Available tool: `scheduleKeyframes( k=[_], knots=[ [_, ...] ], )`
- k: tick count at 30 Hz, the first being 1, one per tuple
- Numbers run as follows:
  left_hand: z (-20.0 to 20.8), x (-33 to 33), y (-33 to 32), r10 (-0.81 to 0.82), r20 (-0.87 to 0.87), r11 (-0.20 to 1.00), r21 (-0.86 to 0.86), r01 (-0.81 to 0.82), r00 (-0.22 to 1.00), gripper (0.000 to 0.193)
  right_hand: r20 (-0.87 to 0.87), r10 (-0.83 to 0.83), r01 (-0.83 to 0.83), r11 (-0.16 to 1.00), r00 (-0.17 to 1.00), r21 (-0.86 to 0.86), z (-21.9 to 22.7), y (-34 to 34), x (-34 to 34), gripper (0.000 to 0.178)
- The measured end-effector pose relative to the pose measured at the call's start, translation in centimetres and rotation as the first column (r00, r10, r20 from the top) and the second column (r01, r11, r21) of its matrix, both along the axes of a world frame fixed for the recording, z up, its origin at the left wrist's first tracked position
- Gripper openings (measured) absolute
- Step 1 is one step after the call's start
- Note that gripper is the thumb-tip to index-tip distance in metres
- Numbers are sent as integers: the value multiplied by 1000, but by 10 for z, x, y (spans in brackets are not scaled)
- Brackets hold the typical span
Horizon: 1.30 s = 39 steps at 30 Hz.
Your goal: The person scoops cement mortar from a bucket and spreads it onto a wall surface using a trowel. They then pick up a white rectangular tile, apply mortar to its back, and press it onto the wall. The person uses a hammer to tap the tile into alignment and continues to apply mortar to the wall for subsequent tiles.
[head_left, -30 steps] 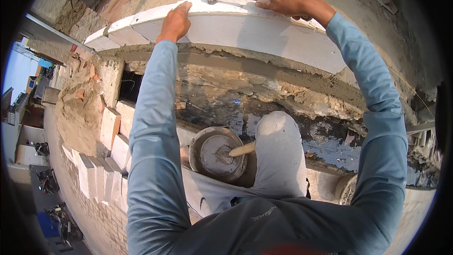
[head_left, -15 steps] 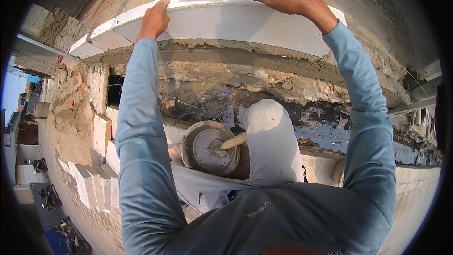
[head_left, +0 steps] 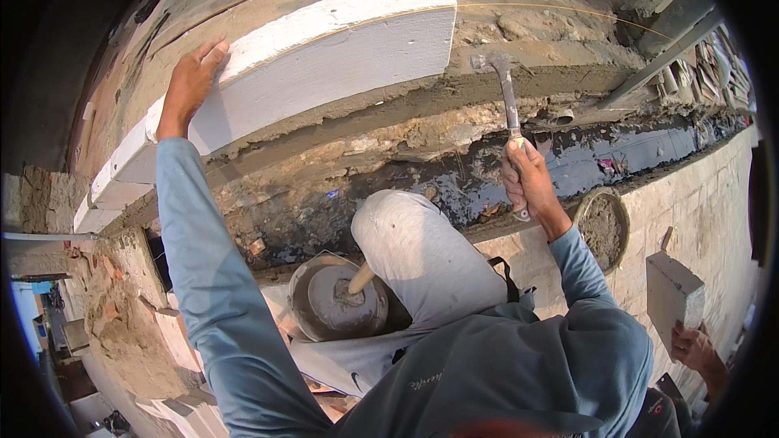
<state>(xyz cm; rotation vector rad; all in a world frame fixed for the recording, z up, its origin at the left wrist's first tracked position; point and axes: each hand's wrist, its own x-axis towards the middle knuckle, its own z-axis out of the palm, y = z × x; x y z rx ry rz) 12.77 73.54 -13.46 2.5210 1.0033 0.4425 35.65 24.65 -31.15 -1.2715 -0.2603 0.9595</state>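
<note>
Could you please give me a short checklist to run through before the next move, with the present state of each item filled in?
1. Left hand on the block: ok, at its top edge.
2. Hammer gripped: ok, right hand is closed around the handle.
3. Hammer head apart from the block: ok, out past its right end.
4. String running along the block's top edge: ok; how tightly it is stretched, cannot tell.
5. Block level: cannot tell from this angle.
6. Co-worker's hand away from the hammer: ok, at lower right, holding a smaller block.
</note>
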Motion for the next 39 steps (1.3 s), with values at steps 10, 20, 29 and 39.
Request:
scheduleKeyframes(
  k=[10, 20, 29, 39],
  knots=[
    [-9, 11, -10, 8, -49, 999, -49, -10, 999, 53, -297, 114, -69, 985, 948, 157, -4, 64, 6, 31],
    [-13, 12, -11, 20, -27, 1000, -19, -20, 999, 55, -186, 43, -13, 987, 982, 158, 3, 77, 13, 31],
    [-11, 15, -13, 46, -76, 999, -27, -48, 996, 55, -222, -36, 88, 970, 974, 227, -4, 76, 12, 31],
    [-13, 12, -26, 50, -32, 987, 157, -45, 998, 54, 26, -51, 49, 996, 998, 69, -19, 48, 19, 29]
  ],
)
